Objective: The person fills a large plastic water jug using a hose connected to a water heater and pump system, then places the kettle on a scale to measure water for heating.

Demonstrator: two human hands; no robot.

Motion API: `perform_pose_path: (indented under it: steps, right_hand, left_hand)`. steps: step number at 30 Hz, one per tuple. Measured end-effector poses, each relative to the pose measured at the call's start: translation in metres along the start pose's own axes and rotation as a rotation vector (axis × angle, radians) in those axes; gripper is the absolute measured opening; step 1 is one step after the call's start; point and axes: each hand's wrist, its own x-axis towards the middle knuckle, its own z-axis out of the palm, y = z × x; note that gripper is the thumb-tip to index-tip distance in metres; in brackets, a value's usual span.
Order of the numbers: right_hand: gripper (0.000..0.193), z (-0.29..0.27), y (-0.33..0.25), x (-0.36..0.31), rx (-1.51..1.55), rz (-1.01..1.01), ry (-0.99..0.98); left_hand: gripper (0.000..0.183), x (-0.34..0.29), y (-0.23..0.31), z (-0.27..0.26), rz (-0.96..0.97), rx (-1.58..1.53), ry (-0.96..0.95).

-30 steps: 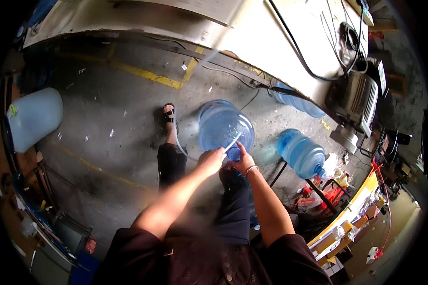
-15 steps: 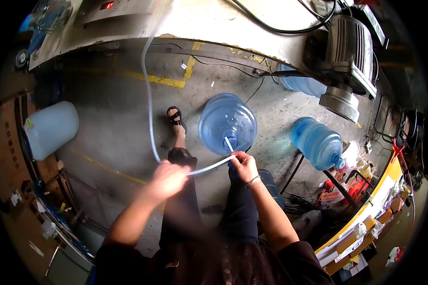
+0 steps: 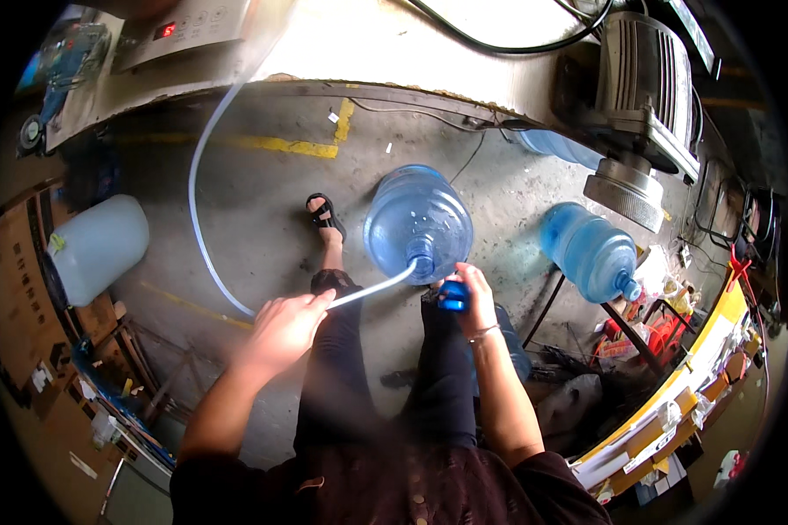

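Your left hand (image 3: 287, 332) has a closed grip on the translucent hose (image 3: 198, 188), your fingers wrapped round it a little way back from its end. That end sits at the mouth of the large blue water-cooler bottle (image 3: 411, 206); how deep it goes inside, you can't tell from here. The bottle stands on the concrete floor (image 3: 263, 175) in front of your legs, between your sandaled foot (image 3: 320, 210) and the side where your other hand works, with its neck facing you.

Your right hand (image 3: 475, 306) grasps a bright blue cap (image 3: 453, 296) just beside the bottle's neck. Half a second ago that hand was pinching the hose close to the mouth; now it is off the hose and the cap shows plainly. Your left hand, blurred then, has shifted a little to the left, and the hose's loop, which runs up over the edge of the desk (image 3: 359, 48), bows out farther left. The second blue bottle (image 3: 587, 249) lies on its side to your right, well apart from your hands.
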Motion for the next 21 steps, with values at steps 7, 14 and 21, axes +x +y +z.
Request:
perform_pose_path:
  steps: [7, 14, 21]
  right_hand:
    - [0.031, 0.003, 0.002, -0.002, 0.067, -0.011, 0.038]
    - [0.045, 0.013, 0.035, 0.025, -0.793, -0.39, 0.23]
    - [0.049, 0.029, 0.056, 0.063, -1.259, -0.641, 0.461]
  left_hand:
    - [0.03, 0.006, 0.011, 0.001, 0.036, -0.139, 0.041]
    - [0.036, -0.036, 0.016, -0.066, -0.101, -0.427, 0.115]
    - [0.034, -0.059, 0.002, -0.076, -0.232, -0.482, 0.14]
